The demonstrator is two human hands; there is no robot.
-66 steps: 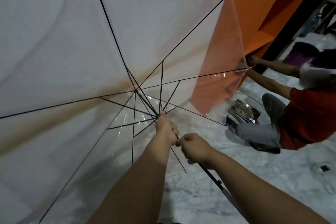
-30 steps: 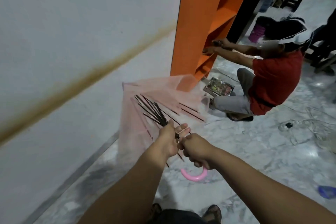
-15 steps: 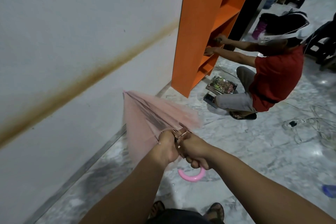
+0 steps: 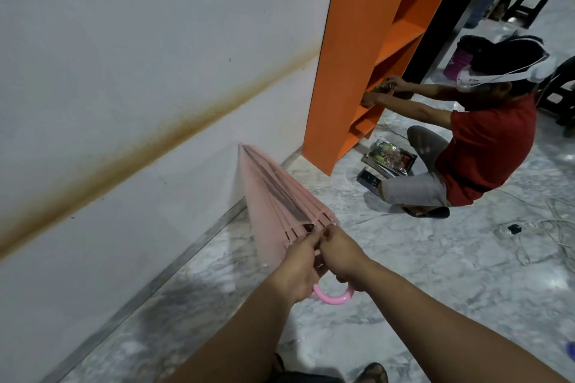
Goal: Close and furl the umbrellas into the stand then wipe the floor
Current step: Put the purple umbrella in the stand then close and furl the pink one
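Gripping the collapsed pink umbrella at its rib tips, my left hand and right hand pinch its folds; furling, stowing and floor wiping remain.

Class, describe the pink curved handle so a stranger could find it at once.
Start at the white wall and follow the collapsed pink umbrella towards the camera. Beneath the left hand and right hand hangs the pink handle, the only glossy hook shape there.
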